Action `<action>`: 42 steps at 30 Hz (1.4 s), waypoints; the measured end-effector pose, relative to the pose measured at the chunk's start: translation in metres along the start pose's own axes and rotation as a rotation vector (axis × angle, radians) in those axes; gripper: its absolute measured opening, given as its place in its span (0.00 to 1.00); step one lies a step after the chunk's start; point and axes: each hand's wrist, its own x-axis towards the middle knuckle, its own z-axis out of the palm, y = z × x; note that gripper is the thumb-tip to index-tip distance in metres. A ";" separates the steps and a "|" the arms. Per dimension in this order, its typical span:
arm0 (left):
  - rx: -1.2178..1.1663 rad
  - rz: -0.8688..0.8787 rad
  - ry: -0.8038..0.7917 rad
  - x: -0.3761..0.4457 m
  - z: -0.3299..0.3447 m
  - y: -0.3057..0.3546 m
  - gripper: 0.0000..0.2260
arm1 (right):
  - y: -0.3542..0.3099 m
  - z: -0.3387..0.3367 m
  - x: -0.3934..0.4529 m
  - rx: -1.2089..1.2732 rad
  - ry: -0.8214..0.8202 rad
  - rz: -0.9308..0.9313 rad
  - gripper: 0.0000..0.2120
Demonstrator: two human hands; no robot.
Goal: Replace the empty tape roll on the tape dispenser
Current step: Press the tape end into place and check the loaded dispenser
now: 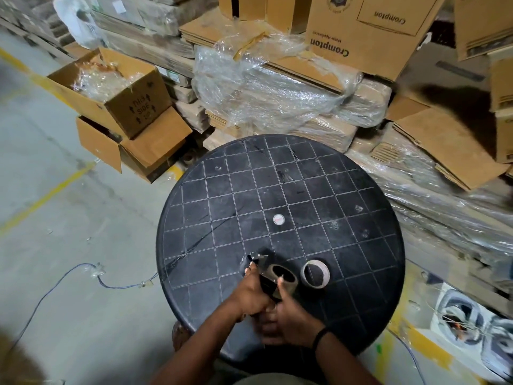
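Dim warehouse light, fisheye-bent edges, dark corners, soft blur throughout.

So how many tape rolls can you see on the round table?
2. One roll sits on the dispenser held in both hands near the table's front edge; the other roll lies loose on the table just right of it. None seem hidden.

A round black table (305, 190) with a grid top stands on concrete; behind it, wrapped cardboard stacks (277, 87), an open box (125, 90) at left, a blue cable (55, 284) beside it
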 end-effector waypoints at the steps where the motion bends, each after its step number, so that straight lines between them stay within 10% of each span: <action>1: -0.115 0.020 0.009 0.003 0.000 -0.004 0.52 | -0.003 0.008 0.000 0.135 -0.056 -0.041 0.53; 5: -0.272 0.145 0.028 0.001 0.001 -0.002 0.54 | -0.017 0.032 -0.004 0.513 -0.167 -0.218 0.47; 10: 0.175 0.444 0.120 0.010 -0.013 0.012 0.55 | -0.050 0.043 0.007 0.570 -0.122 -0.572 0.26; 18: 0.741 0.400 -0.057 0.050 -0.047 -0.097 0.52 | -0.010 0.031 0.066 0.370 0.564 -0.567 0.04; 28: 1.104 0.375 -0.402 0.074 -0.100 -0.179 0.30 | 0.100 0.118 0.145 0.328 0.920 -0.482 0.07; 42: 1.221 0.318 -0.510 0.079 -0.095 -0.189 0.38 | 0.081 0.128 0.176 -0.050 1.204 -0.313 0.22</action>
